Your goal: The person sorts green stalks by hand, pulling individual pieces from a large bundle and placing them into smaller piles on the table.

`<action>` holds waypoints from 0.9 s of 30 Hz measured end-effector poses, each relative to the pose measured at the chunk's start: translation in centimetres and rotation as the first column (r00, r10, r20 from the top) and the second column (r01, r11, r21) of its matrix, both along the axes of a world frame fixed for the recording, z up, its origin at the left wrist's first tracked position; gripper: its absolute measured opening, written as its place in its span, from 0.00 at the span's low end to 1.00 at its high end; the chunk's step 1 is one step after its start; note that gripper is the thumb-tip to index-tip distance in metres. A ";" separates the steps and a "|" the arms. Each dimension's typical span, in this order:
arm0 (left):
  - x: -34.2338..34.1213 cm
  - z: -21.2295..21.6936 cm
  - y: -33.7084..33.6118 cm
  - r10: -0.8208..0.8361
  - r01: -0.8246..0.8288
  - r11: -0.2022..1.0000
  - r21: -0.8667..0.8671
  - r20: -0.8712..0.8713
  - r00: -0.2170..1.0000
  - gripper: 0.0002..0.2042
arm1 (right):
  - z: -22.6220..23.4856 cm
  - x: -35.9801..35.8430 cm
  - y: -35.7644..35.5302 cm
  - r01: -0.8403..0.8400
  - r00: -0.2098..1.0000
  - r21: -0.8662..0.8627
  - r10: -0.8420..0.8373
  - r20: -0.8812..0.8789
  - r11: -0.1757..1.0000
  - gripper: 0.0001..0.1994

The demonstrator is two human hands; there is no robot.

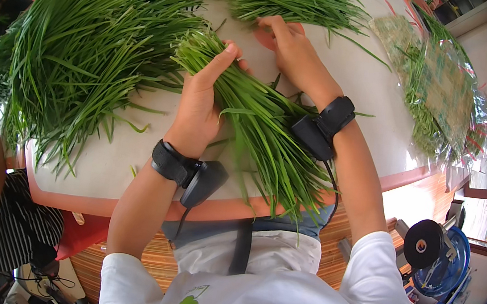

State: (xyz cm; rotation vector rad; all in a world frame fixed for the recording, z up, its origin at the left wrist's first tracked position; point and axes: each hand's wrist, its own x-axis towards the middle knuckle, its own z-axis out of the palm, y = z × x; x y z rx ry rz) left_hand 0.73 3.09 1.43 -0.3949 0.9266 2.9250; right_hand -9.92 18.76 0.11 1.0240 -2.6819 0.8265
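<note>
My left hand (206,84) is wrapped round a thick bunch of garlic chives (262,130). The pale cut ends poke out past my thumb, and the leaves trail down to the right over the table's near edge. Beyond it, my right hand (292,47) is bent with its fingers curled together, close to the near side of a smaller pile of chives (295,2). Whatever those fingers pinch, if anything, is hidden. To the left lies a large heap of chives (82,61), its edge near the bunch in my left hand.
Clear plastic bags with chives and patterned sheets (445,87) lie at the table's right side. The white table (155,118) has an orange-pink border. At the far left, a co-worker in a striped top (14,213) reaches toward the heap. A black-and-blue wheel-like stand (437,254) is at right.
</note>
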 end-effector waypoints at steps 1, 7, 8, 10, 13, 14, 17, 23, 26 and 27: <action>0.0 0.1 0.0 0.002 -0.002 1.000 0.003 -0.003 1.000 0.07 | -0.1 -0.2 0.1 -0.006 0.998 -0.051 0.003 -0.055 0.999 0.21; 0.0 0.0 -0.2 -0.013 0.013 1.000 -0.017 0.002 1.000 0.07 | 0.5 -0.3 0.1 -0.023 0.989 -0.081 0.011 -0.151 0.996 0.12; 0.0 0.0 -0.3 -0.021 0.021 0.999 -0.031 0.003 1.000 0.07 | 0.5 -0.5 0.2 -0.038 0.977 -0.033 0.030 -0.212 0.999 0.09; -0.1 0.0 -0.3 -0.030 0.030 0.998 -0.046 0.005 1.000 0.07 | 0.4 -0.3 0.4 -0.014 0.975 -0.035 0.006 -0.220 0.999 0.07; -0.2 0.2 0.2 -0.017 0.018 0.997 -0.071 0.018 1.000 0.08 | 0.2 -0.5 1.0 0.000 0.937 -0.032 -0.012 -0.350 0.999 0.07; -0.2 0.2 0.0 -0.017 0.018 0.998 -0.058 0.023 1.000 0.08 | 0.5 -0.4 0.8 -0.014 0.883 -0.025 0.000 -0.470 1.000 0.08; -0.1 0.2 0.0 -0.002 0.003 0.997 -0.075 0.008 1.000 0.08 | 1.5 0.7 0.5 0.018 0.863 -0.047 -0.039 -0.504 0.999 0.07; -0.4 -0.2 0.0 -0.020 0.008 0.980 -0.197 -0.061 0.998 0.09 | 3.7 4.3 -1.5 -0.103 0.984 -0.558 0.166 0.064 0.824 0.04; -0.3 -0.1 0.1 -0.050 0.044 0.988 -0.146 -0.042 0.998 0.08 | 3.9 5.0 -1.7 -0.064 0.962 -0.590 0.207 0.179 0.805 0.04; -0.3 0.0 0.2 -0.040 0.039 0.996 -0.076 -0.013 0.999 0.07 | 3.7 4.8 -1.6 -0.109 0.962 -0.574 0.231 0.144 0.811 0.04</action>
